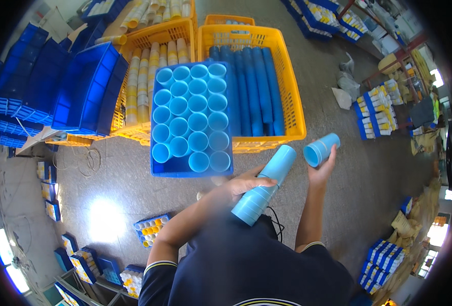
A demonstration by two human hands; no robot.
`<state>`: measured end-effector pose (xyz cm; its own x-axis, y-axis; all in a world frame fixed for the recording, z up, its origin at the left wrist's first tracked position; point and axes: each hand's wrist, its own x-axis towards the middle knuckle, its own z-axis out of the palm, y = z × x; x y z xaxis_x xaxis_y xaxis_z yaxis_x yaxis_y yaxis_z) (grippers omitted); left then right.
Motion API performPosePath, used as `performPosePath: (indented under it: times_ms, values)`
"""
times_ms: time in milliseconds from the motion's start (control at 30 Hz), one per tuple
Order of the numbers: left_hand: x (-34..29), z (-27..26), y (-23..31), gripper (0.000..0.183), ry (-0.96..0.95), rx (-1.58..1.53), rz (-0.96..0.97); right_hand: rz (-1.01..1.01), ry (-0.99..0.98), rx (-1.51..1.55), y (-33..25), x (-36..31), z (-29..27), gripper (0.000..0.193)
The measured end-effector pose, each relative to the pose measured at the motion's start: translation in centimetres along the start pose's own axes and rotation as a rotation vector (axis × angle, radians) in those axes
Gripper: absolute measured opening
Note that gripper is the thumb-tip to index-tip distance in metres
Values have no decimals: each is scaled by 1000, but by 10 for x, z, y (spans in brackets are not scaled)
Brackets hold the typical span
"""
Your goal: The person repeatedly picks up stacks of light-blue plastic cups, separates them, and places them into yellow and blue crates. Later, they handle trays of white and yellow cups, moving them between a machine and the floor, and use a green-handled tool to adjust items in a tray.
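A stack of nested light-blue cups [256, 203] slants across my front, with my left hand [250, 183] closed round its middle. Off to the right, my right hand [326, 164] grips a short light-blue cup piece [321, 149], perhaps one cup or a few nested; its open mouth faces left. The two pieces are apart. Ahead of my left hand sits a blue tray [163, 169] filled with rows of upright light-blue cups [198, 122]. One spot in its nearest row holds no cup. The tray rests over the edges of yellow crates.
Behind the tray, a yellow crate [290, 92] holds long dark-blue cup stacks [259, 86]; another crate beside it holds white and yellow stacks [153, 76]. Empty blue bins [85, 94] pile up at left. A tray of white and yellow cups [152, 229] lies on the floor.
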<state>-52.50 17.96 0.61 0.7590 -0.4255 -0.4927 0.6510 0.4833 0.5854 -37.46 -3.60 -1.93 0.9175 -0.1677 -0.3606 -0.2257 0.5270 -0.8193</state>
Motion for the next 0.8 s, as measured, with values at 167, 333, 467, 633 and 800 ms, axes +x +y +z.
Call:
performPosePath:
  times_ms: [167, 333, 467, 633, 800]
  values:
    - [7, -40, 69, 78, 105, -117, 110, -150, -51, -155, -6, 9, -10, 80]
    - [5, -137, 215, 74, 440, -65, 564, -47, 2, -38, -9, 21, -12, 73]
    - [2, -156, 240, 78, 480, -197, 623, -21, -88, -205, 3, 24, -11, 68]
    - [19, -103, 163, 80, 215, 205, 379, -845, -610, -806, 22, 32, 28, 84]
    - [33, -32, 112, 86, 48, 195, 185, 120, -309, 108, 9, 28, 75, 71]
